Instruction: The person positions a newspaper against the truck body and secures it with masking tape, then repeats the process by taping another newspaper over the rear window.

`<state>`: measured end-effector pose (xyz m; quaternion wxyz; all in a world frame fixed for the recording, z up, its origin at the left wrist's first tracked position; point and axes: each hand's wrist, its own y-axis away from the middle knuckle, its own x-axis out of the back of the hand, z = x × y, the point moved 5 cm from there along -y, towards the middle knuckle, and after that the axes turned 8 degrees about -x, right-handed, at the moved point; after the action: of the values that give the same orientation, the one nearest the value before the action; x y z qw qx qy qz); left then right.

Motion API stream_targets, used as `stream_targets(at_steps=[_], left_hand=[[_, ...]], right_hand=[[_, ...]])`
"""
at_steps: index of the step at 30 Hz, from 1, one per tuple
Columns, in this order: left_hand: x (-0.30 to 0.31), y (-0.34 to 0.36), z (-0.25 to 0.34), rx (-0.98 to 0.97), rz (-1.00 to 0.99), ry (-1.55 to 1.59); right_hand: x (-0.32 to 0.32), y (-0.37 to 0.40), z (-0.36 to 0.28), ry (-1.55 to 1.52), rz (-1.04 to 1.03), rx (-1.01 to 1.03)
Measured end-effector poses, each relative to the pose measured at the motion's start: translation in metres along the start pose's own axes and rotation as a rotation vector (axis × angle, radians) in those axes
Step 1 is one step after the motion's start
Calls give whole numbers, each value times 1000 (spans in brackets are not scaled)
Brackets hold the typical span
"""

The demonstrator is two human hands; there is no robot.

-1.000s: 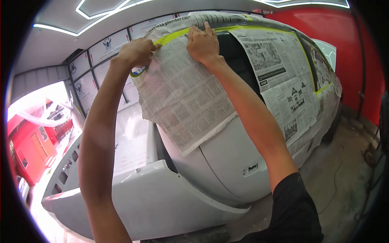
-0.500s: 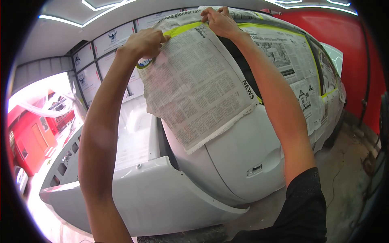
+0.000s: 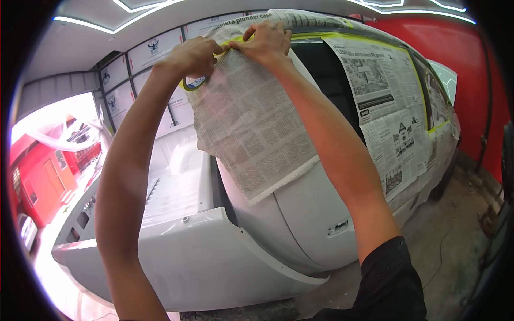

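My left hand [image 3: 193, 58] is closed around a roll of yellow-green masking tape [image 3: 194, 83], which hangs below the fingers. A strip of this tape [image 3: 245, 39] runs along the top edge of a newspaper sheet [image 3: 257, 128] draped over the rear side of a light grey pickup cab [image 3: 300, 214]. My right hand [image 3: 266, 43] is curled at the strip, its thumb reaching almost to my left fingertips. The sheet's lower edge is ragged and hangs loose. Between it and the papered front part, a dark window [image 3: 326, 69] shows.
More newspaper [image 3: 369, 85], edged with yellow tape, covers the front side windows. The truck bed [image 3: 176, 257] lies at lower left. A red wall [image 3: 455, 53] stands at right, a white-panelled wall [image 3: 152, 48] behind. A thin cable [image 3: 441, 251] lies on the floor.
My right hand has moved left and slightly down along the tape strip, to beside my left fingertips. More of the dark window shows. My left hand stays almost in place with the tape roll.
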<state>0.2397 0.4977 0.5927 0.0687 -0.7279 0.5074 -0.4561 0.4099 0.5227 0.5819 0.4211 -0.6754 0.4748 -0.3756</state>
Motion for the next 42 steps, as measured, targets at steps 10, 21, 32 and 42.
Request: stream_targets(at_steps=[10, 21, 32, 42], left_hand=[[-15, 54, -47, -77, 435, 727], [-31, 75, -58, -296, 494, 242], [-62, 74, -48, -16, 148, 211], [-93, 67, -51, -85, 181, 241]], right_hand=[[-7, 2, 2, 106, 50, 30], [-10, -6, 7, 164, -7, 44], [-7, 0, 1, 207, 57, 90], [-23, 32, -70, 207, -97, 322]])
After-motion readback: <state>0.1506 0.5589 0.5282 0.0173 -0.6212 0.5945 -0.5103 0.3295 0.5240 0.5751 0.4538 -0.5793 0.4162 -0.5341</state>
